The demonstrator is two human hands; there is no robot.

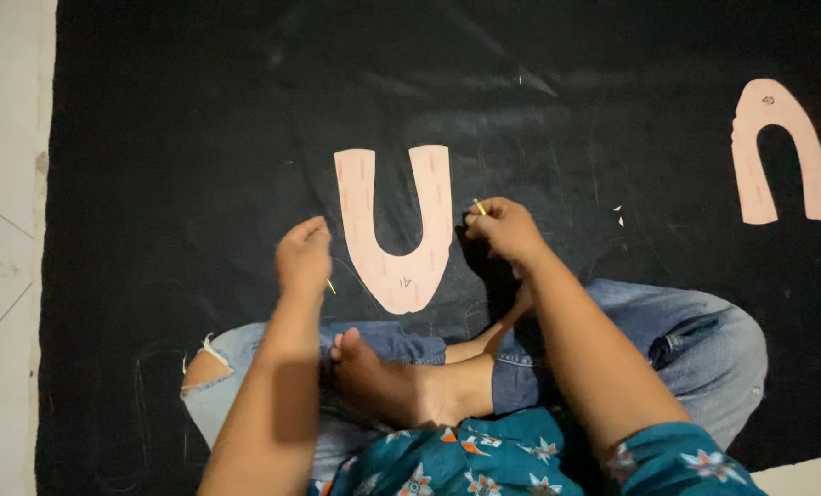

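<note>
Head view. Black cloth (199,138) spread over the floor (6,184), filling most of the frame; the seated person's crossed legs lie at 6 o'clock. U-shaped pink pattern (397,230) flat on the cloth at centre, open end toward 12 o'clock. A second pattern (782,161), arch upward, lies well apart at 2 o'clock. Left hand (303,257), at 9 o'clock of the central pattern and just beside its left arm, rests on the cloth with fingers curled together; whether they grip anything cannot be told. Right hand (507,230), at 3 o'clock of the pattern beside its right arm, has fingers clamped on a thin yellow marker (479,208). Judged step: outlining the pattern on the cloth. The next move would call for the pattern held still while the marker tip follows its edge closely
</note>
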